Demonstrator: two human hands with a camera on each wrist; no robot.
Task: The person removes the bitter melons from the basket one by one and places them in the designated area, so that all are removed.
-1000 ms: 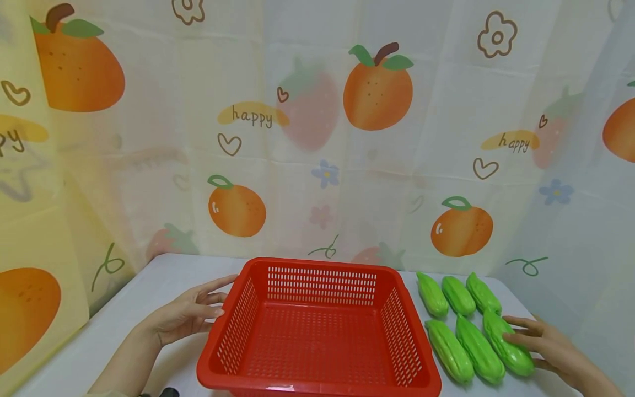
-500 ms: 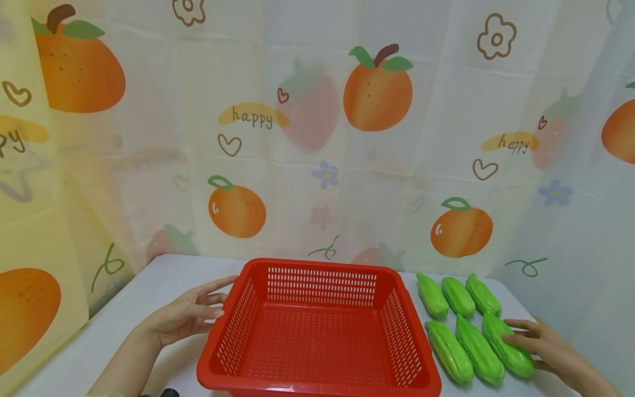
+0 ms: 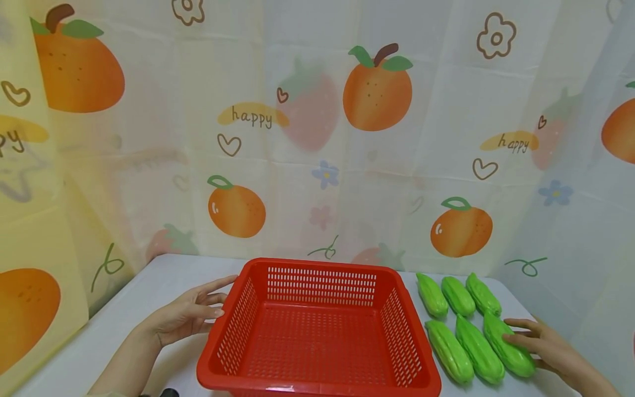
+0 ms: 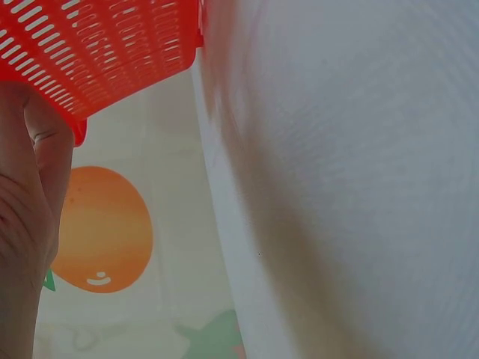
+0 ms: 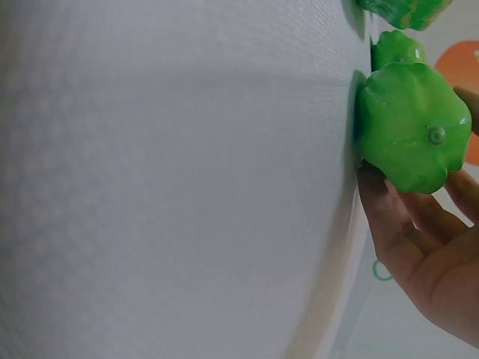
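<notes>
A red plastic basket (image 3: 317, 336) with slotted walls sits mid-table with nothing in it. My left hand (image 3: 181, 317) touches its left wall, fingers loosely extended; the left wrist view shows that hand (image 4: 30, 202) against the slotted side. To the right of the basket lie several ribbed green bitter melons in two rows. My right hand (image 3: 550, 344) is at the front right bitter melon (image 3: 506, 344), thumb over its top and fingers along its right side. In the right wrist view, fingers (image 5: 385, 213) curve about the rounded end of this bitter melon (image 5: 412, 127), which lies on the tabletop.
The white table (image 3: 124, 325) ends against a fruit-printed curtain (image 3: 317, 165) at the back and sides. Other bitter melons (image 3: 448, 353) lie close to the basket's right wall. A small black object (image 3: 170, 392) shows at the bottom edge, near my left forearm.
</notes>
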